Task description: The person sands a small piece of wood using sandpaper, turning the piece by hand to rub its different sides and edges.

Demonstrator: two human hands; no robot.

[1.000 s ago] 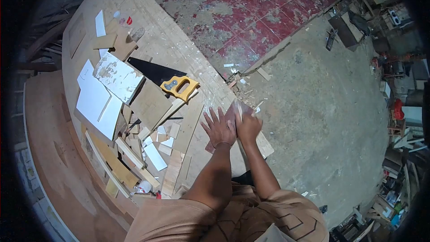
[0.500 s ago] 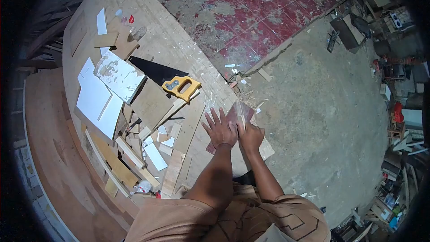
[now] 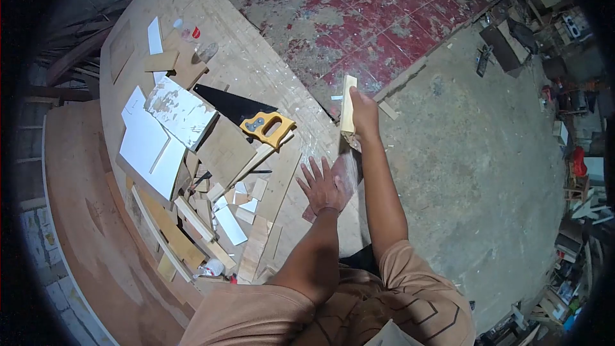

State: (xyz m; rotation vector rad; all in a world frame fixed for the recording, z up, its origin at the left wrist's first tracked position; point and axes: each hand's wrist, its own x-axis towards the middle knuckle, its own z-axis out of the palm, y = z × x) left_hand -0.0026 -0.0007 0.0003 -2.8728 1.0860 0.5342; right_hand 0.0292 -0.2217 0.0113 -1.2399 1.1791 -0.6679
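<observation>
My left hand point(image 3: 323, 191) lies flat with its fingers spread on a reddish-brown sheet point(image 3: 348, 174) that looks like sandpaper, near the table's right edge. Raised beyond the far end of the sheet, my right hand point(image 3: 366, 117) is closed around a short pale wood block point(image 3: 347, 111). The block is held lengthwise, and its near end looks rough. Part of the sheet is covered by my left hand. A handsaw point(image 3: 268, 130) with a yellow handle and dark blade rests to the left of my hands.
Wood offcuts point(image 3: 230, 223) and white board pieces point(image 3: 148, 144) are strewn across the left of the plywood table point(image 3: 269, 67). A clear bottle with a red cap point(image 3: 196, 32) lies farther back. Concrete floor point(image 3: 448, 154) is on the right, red tiles point(image 3: 359, 19) at the back.
My right hand has moved forward and up off the sheet with the wood block in it. My left hand stays flat on the sheet. The view has shifted slightly.
</observation>
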